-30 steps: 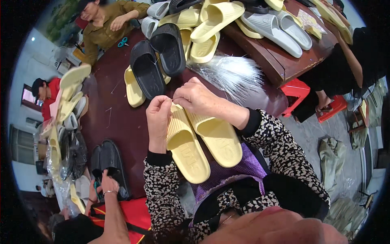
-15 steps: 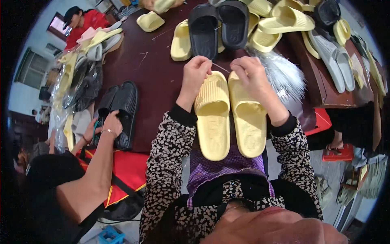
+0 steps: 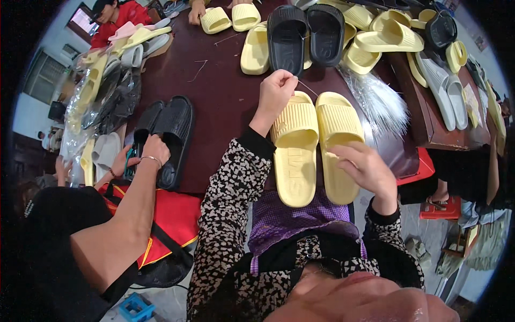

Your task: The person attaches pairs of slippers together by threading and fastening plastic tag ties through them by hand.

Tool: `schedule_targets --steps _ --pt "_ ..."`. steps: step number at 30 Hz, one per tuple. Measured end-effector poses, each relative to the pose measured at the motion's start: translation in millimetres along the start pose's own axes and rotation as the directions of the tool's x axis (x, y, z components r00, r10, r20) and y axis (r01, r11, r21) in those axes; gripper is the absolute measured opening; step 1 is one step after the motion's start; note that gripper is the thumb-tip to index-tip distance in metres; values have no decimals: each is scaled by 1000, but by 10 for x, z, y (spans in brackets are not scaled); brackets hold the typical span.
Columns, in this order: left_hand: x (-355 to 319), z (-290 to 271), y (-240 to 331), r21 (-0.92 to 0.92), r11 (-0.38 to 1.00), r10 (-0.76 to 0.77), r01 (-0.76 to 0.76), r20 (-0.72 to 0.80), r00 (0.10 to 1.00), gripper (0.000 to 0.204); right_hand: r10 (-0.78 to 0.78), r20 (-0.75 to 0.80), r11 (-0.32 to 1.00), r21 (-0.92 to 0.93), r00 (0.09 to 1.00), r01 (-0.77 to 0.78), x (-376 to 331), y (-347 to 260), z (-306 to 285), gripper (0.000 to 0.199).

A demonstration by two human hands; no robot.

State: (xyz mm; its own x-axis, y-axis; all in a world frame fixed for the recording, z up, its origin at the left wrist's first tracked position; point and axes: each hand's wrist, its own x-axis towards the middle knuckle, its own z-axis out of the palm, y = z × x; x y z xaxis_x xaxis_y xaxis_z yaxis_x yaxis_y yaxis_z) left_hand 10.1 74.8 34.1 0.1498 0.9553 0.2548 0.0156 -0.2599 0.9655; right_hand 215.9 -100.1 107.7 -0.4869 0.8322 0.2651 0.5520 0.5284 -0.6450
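Head view: left fingers (image 3: 288, 81) pinch a strand (image 3: 306, 87), right fingers (image 3: 351, 156) apart, plastic bag (image 3: 127, 92) enclosing slippers (image 3: 94, 75).

Raised letters in the same yellow run lengthwise along the footbed of the near left yellow slipper (image 3: 295, 155), the clearest marking in the scene. Similar raised lettering, black on black, stands inside the far left black slipper (image 3: 286, 44); in the right black slipper (image 3: 325, 36) it is fainter. Marks on the near right yellow slipper (image 3: 338, 121) and on the paper (image 3: 472, 100) at right cannot be made out.
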Motion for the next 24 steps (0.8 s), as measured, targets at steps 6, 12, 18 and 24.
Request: schedule_targets --steps 6,12,18,24 --pt "95 35 -40 35 995 97 -95 -52 994 11 -38 -100 874 -486 994 -15 193 -110 274 29" --pt "162 178 82 -96 995 -3 1 -13 1000 8 -6 -197 875 -476 980 -90 211 385 337 15" --pt "212 187 155 -220 975 18 -12 24 1000 7 -52 -263 900 -431 963 -69 165 457 302 13" --pt "272 251 87 -275 960 19 -54 -128 992 9 -76 -401 900 -422 913 -110 71 460 -84 9"
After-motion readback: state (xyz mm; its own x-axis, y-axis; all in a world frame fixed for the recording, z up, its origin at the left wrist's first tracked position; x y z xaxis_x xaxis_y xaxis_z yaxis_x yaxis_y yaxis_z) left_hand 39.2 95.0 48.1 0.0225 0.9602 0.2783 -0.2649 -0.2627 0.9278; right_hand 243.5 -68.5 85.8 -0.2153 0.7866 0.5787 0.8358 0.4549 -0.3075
